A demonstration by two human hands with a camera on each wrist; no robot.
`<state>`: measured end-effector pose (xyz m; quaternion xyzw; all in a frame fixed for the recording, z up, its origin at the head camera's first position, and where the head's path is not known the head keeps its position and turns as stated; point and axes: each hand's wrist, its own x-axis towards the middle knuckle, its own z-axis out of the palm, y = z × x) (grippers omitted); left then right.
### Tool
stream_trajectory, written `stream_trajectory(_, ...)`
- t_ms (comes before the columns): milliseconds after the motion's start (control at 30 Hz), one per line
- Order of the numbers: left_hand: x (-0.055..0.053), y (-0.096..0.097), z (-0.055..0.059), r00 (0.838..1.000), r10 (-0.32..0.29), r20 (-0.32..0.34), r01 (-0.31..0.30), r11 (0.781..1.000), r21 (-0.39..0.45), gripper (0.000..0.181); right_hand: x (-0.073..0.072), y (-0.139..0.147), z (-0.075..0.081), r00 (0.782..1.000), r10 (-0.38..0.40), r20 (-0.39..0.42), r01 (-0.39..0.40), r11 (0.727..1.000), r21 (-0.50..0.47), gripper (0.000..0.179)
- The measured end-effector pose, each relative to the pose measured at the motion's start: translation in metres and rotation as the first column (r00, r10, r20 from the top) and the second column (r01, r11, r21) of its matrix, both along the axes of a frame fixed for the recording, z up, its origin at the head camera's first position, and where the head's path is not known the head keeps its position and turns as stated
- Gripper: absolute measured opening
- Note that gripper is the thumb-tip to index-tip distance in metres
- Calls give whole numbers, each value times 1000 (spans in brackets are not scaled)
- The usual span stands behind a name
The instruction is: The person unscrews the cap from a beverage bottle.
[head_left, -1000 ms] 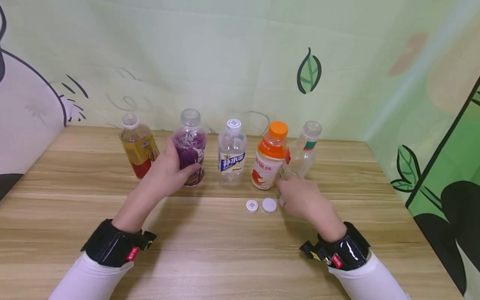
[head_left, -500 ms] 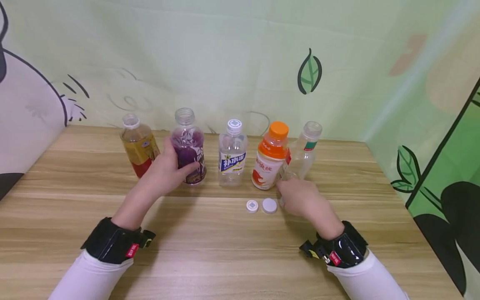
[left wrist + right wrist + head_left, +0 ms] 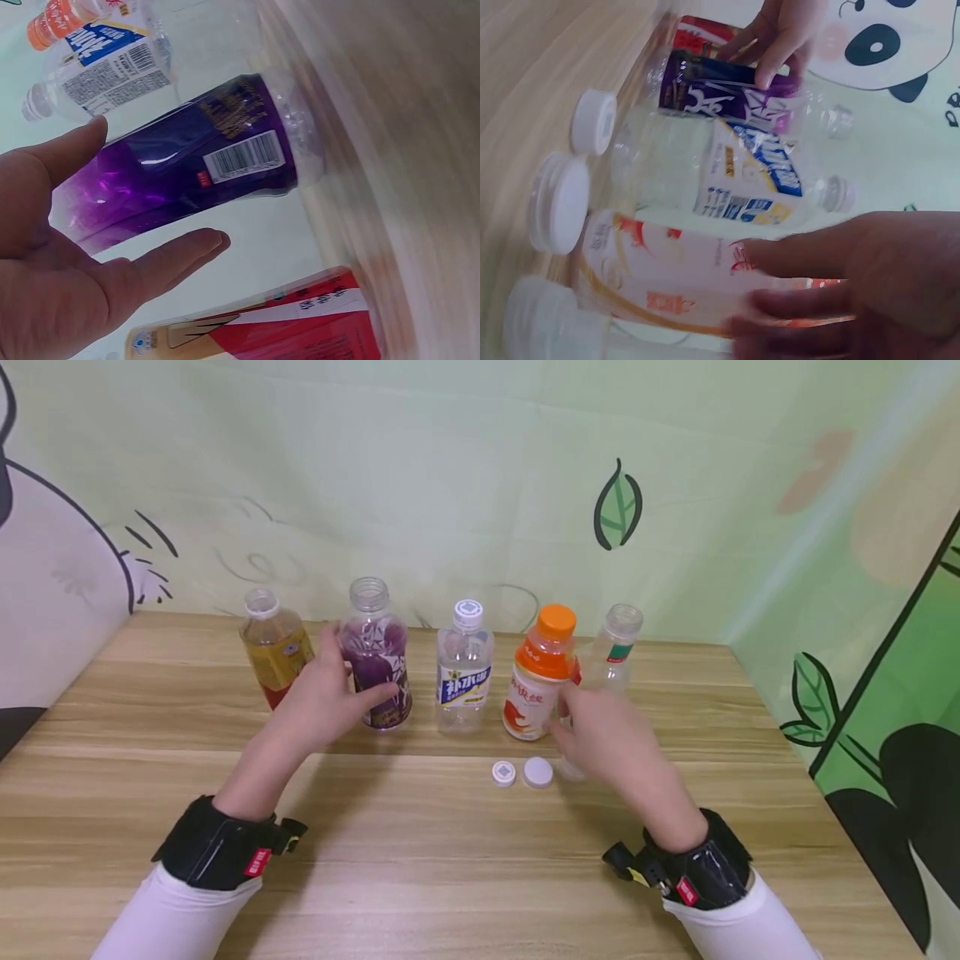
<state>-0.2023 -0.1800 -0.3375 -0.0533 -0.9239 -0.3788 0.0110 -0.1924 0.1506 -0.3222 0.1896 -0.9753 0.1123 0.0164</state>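
My left hand (image 3: 318, 693) is at the purple-labelled bottle (image 3: 381, 672), which stands uncapped. In the left wrist view its thumb and fingers (image 3: 180, 259) lie fairly straight on either side of that bottle. My right hand (image 3: 611, 735) is beside the white bottle with the orange cap (image 3: 531, 693), holding nothing. Its fingers (image 3: 810, 255) reach out across that bottle in the right wrist view. Behind this hand stands an uncapped clear bottle (image 3: 621, 631), its lower part hidden. A white cap (image 3: 537, 772), a smaller white cap (image 3: 504, 773) and a translucent cap (image 3: 572, 768) lie in front.
A clear bottle with a white cap (image 3: 465, 672) stands mid-row. At the left end is an uncapped bottle with a gold and red label (image 3: 277, 652). The wooden table (image 3: 420, 860) meets a printed cloth backdrop (image 3: 375, 468) behind the row.
My right hand has lifted from low by the translucent cap and moved slightly up, its fingers loosening. The purple-labelled bottle has shifted a little left, and my left fingers have spread slightly away from it.
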Motion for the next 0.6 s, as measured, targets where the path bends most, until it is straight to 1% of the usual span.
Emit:
stream_trajectory(33, 0, 0, 1, 1000, 5, -1, -5, 1000, -3, 111, 2, -1, 1, 998, -3, -59, 0, 999, -49, 22)
stream_trajectory(67, 1, 1, 1, 1000, 9, -4, -9, 1000, -7, 112, 3, -3, 2, 992, -6, -126, -7, 995, -100, 20)
stream_trajectory(100, 1, 1, 2, 1000, 13, -6, -13, 1000, -12, 114, 4, -4, 3, 980, -11, -199, -19, 989, -148, 19)
stream_trajectory(167, 2, 3, 3, 1000, 17, -13, -17, 1000, -12, 115, 6, -6, 4, 941, -18, -337, -65, 970, -236, 19)
stream_trajectory(233, 2, 4, 3, 1000, 17, -22, -17, 1000, -7, 115, 6, -7, 4, 895, -27, -445, -124, 944, -305, 22)
stream_trajectory(267, 3, 4, 4, 1000, 16, -26, -17, 1000, -7, 115, 6, -8, 4, 871, -27, -491, -153, 934, -324, 28)
stream_trajectory(300, 3, 5, 4, 999, 17, -29, -17, 1000, -7, 115, 5, -8, 4, 851, -27, -525, -180, 923, -340, 34)
stream_trajectory(367, 3, 5, 5, 999, 19, -40, -20, 1000, -9, 115, 3, -9, 4, 824, -25, -567, -216, 910, -354, 49)
stream_trajectory(400, 4, 6, 6, 999, 20, -46, -20, 1000, -10, 115, 2, -9, 4, 816, -23, -577, -228, 905, -358, 56)
stream_trajectory(467, 4, 6, 7, 998, 23, -58, -23, 1000, -9, 115, 0, -10, 3, 816, -18, -578, -236, 902, -361, 69)
stream_trajectory(500, 4, 6, 8, 998, 24, -65, -24, 1000, -8, 116, -2, -10, 2, 821, -14, -571, -237, 901, -363, 74)
stream_trajectory(600, 6, 7, 9, 996, 28, -79, -29, 1000, -3, 117, -7, -10, -2, 847, 3, -532, -233, 901, -366, 87)
